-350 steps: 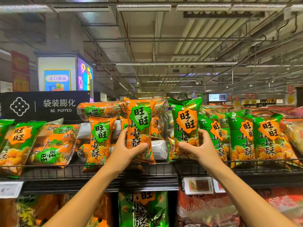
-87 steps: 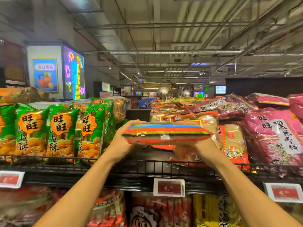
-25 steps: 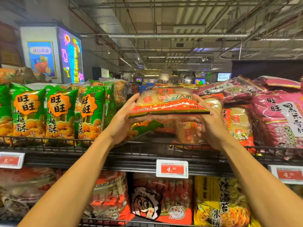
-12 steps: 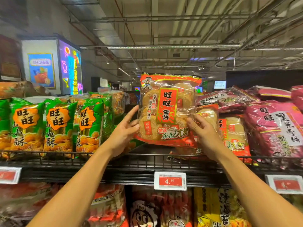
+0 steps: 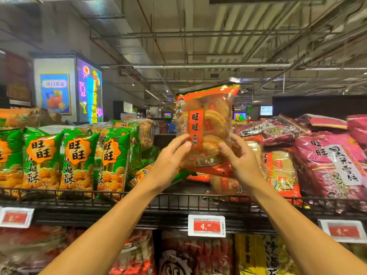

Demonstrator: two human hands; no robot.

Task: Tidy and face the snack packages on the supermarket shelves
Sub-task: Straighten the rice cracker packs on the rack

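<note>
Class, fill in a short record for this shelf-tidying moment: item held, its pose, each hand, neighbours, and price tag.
item held: red rice cracker bag
pose: upright, front label facing the camera, raised above the shelf rail
left hand: fingers straight, touching the bag's lower left edge
right hand: grip on the bag's lower right
neighbours: green snack bags left, pink bags right
price tag: below the rail

An exposed ceiling (image 5: 218,26) with pipes is lit by strip lights (image 5: 210,66); a neon sign (image 5: 90,94) is seen far left.
</note>
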